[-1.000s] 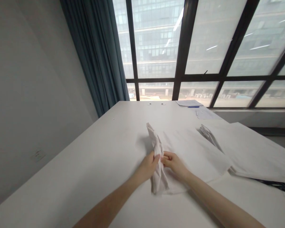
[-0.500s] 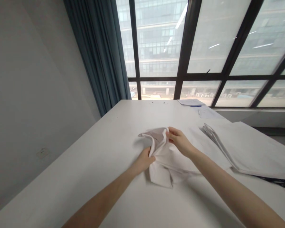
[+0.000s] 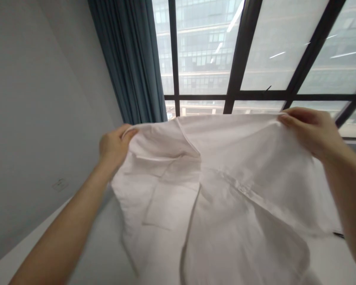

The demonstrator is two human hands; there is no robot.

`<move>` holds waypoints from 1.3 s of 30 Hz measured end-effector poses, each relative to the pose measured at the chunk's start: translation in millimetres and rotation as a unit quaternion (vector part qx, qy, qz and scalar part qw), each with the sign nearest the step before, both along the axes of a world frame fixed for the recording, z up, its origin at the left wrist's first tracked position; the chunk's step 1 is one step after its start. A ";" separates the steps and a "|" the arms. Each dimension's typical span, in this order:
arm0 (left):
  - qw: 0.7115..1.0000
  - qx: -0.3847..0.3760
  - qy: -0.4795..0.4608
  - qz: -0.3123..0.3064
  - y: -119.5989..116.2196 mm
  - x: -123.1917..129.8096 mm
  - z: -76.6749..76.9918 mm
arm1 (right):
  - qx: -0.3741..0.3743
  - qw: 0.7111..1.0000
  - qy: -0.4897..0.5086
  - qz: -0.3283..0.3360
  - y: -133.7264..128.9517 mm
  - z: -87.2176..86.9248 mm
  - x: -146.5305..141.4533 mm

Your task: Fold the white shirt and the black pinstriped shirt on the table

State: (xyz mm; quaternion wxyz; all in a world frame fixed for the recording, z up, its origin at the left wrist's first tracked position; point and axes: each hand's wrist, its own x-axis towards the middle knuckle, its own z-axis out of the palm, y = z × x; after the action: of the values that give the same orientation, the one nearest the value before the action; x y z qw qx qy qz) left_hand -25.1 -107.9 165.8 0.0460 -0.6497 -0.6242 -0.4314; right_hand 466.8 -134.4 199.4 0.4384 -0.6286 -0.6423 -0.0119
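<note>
A white garment (image 3: pixel 225 178) hangs spread out in the air across the middle of the head view, its upper edge stretched between my hands. Folds, a pocket-like flap and a slanting strip show on its front. My left hand (image 3: pixel 114 146) pinches the upper left corner between thumb and fingers. At the upper right, my right hand (image 3: pixel 313 128) grips the same edge. The lower part of the cloth runs out of the frame at the bottom, slightly blurred.
Below and behind the cloth lies the white table (image 3: pixel 97 245), mostly covered from view. A grey wall (image 3: pixel 41 99) with a socket (image 3: pixel 60 185) stands at the left. Beyond are a blue curtain (image 3: pixel 133 59) and dark-framed windows (image 3: pixel 204 47). A small dark item (image 3: pixel 338 235) shows at the right.
Both hands have risen and moved far apart. The garment, bunched low over the table before, is now lifted and opened out, blocking the papers and most of the tabletop.
</note>
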 end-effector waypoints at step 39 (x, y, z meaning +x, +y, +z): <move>0.948 -0.116 0.220 -0.197 -89.6 51.9 -224.2 | 0.022 0.893 0.429 0.135 112.3 -163.4 -134.9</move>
State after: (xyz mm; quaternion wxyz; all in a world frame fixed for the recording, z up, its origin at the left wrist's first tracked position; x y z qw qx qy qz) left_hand 26.8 -197.5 -58.4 0.0205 -0.8394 -0.5041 -0.2022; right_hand 331.9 -22.1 36.0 0.6826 -0.4695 -0.4704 0.3039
